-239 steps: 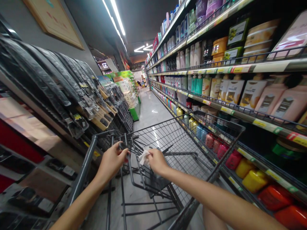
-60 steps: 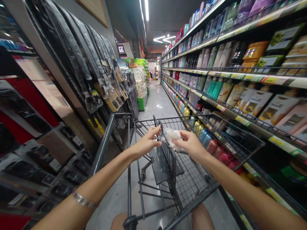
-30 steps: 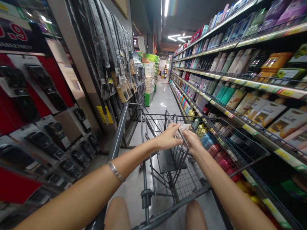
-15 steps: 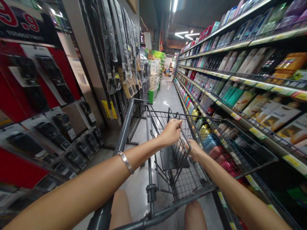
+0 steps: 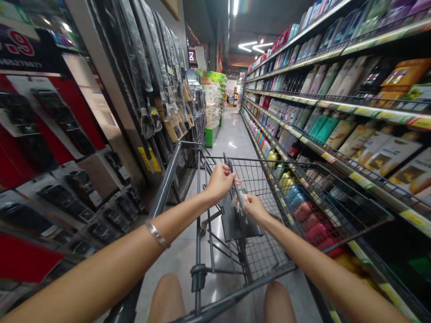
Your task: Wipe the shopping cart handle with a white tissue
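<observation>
White tissue [image 5: 237, 202] is right at the cart's flap frame [image 5: 238, 192], partly hidden by its bars; R hand [image 5: 256, 208] has it pinched, fingertips tog. L hand [image 5: 220, 183] is clamped on same frame, nr top. Dk seat plate [image 5: 232, 228] just below. Gray metal cart [image 5: 165, 179] stands on glossy gray floor [image 5: 227, 150] w/ light reflections. R side: shelves [image 5: 299, 97] packed w/ bottles, yellow price tags. L side: plastic-wrapped blk goods [image 5: 161, 76], red panel [image 5: 15, 163] w/ hanging pkgs. Dk ceiling, strip lights [image 5: 236, 7].
</observation>
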Demonstrator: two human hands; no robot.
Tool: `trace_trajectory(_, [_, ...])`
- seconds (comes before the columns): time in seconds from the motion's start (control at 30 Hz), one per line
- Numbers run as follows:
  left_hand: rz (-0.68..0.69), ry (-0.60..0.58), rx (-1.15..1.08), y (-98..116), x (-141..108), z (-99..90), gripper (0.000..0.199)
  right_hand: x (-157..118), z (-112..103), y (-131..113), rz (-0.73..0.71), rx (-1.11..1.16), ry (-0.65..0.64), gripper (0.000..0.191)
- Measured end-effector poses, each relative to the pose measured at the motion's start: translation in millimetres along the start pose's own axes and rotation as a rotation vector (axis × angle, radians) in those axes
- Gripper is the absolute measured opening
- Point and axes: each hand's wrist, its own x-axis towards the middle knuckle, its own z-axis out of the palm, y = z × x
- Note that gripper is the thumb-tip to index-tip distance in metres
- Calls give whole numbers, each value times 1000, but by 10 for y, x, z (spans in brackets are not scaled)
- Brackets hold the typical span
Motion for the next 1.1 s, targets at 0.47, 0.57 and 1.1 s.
trace_trajectory(0.47, [-24, -28, 204, 199, -102, -224, 23, -25, 116, -19, 53, -776, -154, 14])
trace_trajectory(0.57, [28, -37, 278, 203, -67, -245, 31, -37, 133, -76, 81, -790, -158, 20])
trace_trajectory(1.1, [77, -100, 406, 255, 33, -569, 42, -110, 436, -201, 147, -668, -58, 21])
